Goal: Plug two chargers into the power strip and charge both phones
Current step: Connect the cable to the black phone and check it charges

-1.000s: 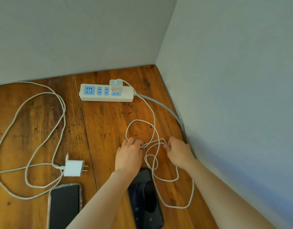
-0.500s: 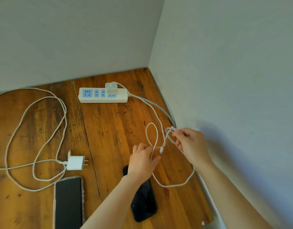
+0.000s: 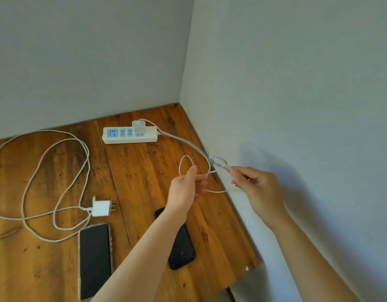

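A white power strip (image 3: 129,138) lies at the back of the wooden table (image 3: 144,171), with one white charger (image 3: 138,126) plugged into its right socket. That charger's cable (image 3: 184,162) runs forward into loops held above the table by both hands. My left hand (image 3: 186,188) pinches one loop; my right hand (image 3: 257,188) grips the cable near its end by the wall. A second charger (image 3: 102,208) lies unplugged on the table, its long cable (image 3: 57,171) coiled to the left. One phone (image 3: 95,258) lies face up below it. A black phone (image 3: 181,249) lies partly under my left forearm.
Grey walls close the table in at the back and on the right (image 3: 275,105). The strip's grey mains lead (image 3: 184,142) runs along the right wall. The table's front right corner (image 3: 251,269) ends close to my right forearm.
Both hands have lifted the plugged charger's cable off the table and pulled apart, my right hand moving toward the wall. The view has shifted, so the table sits lower left.
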Available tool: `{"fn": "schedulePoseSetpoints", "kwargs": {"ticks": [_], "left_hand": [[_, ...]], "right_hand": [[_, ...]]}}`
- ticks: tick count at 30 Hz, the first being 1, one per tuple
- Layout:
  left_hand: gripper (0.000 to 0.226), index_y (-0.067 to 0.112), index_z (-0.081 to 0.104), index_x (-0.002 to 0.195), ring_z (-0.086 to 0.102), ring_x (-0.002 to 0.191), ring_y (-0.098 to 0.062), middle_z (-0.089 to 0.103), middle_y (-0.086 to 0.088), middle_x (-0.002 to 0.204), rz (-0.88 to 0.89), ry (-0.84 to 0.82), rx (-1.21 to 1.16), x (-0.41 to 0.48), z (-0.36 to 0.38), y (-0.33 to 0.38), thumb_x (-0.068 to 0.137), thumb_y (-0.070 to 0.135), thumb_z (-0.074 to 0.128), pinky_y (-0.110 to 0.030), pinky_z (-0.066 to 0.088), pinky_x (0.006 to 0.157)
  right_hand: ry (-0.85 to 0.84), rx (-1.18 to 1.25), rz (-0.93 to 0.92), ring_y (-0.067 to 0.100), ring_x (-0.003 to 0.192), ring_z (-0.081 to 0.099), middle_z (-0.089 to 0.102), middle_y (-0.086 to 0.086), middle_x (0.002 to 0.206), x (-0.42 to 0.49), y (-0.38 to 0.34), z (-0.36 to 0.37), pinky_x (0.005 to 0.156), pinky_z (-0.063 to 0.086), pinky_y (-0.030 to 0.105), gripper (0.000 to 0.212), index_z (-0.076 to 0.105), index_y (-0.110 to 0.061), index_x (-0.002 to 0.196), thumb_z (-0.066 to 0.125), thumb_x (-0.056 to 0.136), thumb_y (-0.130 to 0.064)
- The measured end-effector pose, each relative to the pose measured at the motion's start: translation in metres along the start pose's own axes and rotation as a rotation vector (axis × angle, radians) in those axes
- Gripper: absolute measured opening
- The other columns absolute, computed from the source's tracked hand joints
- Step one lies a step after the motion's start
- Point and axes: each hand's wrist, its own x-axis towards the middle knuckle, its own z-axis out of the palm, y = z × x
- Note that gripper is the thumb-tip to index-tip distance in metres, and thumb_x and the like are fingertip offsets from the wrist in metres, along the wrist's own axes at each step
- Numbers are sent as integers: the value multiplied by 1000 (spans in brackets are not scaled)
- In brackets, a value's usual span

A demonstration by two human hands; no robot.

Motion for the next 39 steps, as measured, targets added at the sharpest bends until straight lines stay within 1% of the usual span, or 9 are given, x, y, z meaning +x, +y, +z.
{"fn": "schedulePoseSetpoints", "kwargs": {"ticks": [3,7,12,17,20,25,30,34,39], "left_hand": [[32,2,70,103,66,66,-15,72,-10,83,-254,-179,-307,-13,3,11,89,29,63,-25,53,63],[19,1,73,99,59,57,-9,69,-5,70,-207,-65,-431,-14,-4,3,84,13,69,-23,48,62],[11,12,76,88,64,77,-16,73,-10,87,79,32,-142,-34,-5,-19,85,19,68,-31,54,83],[11,20,79,88,63,73,-19,74,-11,77,175,-23,33,-64,14,-56,85,19,68,-37,57,83],[13,19,77,93,61,60,0,70,11,64,172,8,26,-81,25,-80,85,18,67,-26,49,68],[17,19,76,99,68,84,-5,76,5,93,143,52,78,-94,24,-112,85,20,66,-22,53,81],[42,18,55,130,55,117,-21,54,-5,131,-15,575,346,-71,-16,-159,88,20,64,-35,49,93],[70,13,40,137,42,128,-28,43,-11,139,-139,574,566,-46,-33,-180,79,39,72,-43,47,100],[71,9,38,127,47,121,-32,46,-15,131,-170,507,760,-21,-22,-181,74,33,79,-40,50,92]], "right_hand": [[-142,16,-1,8,71,66,73,-6,73,-20,6,1,69,51,18,23,75,-34,89,66,86,-13],[-136,-76,93,16,78,67,74,-4,78,-31,24,-7,68,51,21,14,76,-27,88,66,87,-17],[43,-699,116,24,119,51,63,7,123,-35,55,-15,99,40,34,34,61,-11,123,59,90,-19],[-233,20,253,2,94,61,68,-12,103,-41,38,-3,72,42,11,15,68,-35,93,53,94,-33],[-315,-16,204,2,98,61,69,-14,101,-43,50,1,74,42,11,18,74,-25,89,59,90,-36],[-266,-12,221,8,98,62,69,-7,101,-60,79,7,77,45,17,18,71,-20,93,62,88,-35],[70,-203,86,10,67,65,68,-1,76,-73,106,1,64,53,26,15,57,-16,89,51,96,-28],[-162,-693,-358,12,58,53,64,0,72,-84,137,13,50,36,16,15,63,-14,88,53,94,-24],[-380,-606,-66,9,86,61,68,0,98,-104,168,50,70,46,15,26,68,-16,112,54,94,-28]]}}
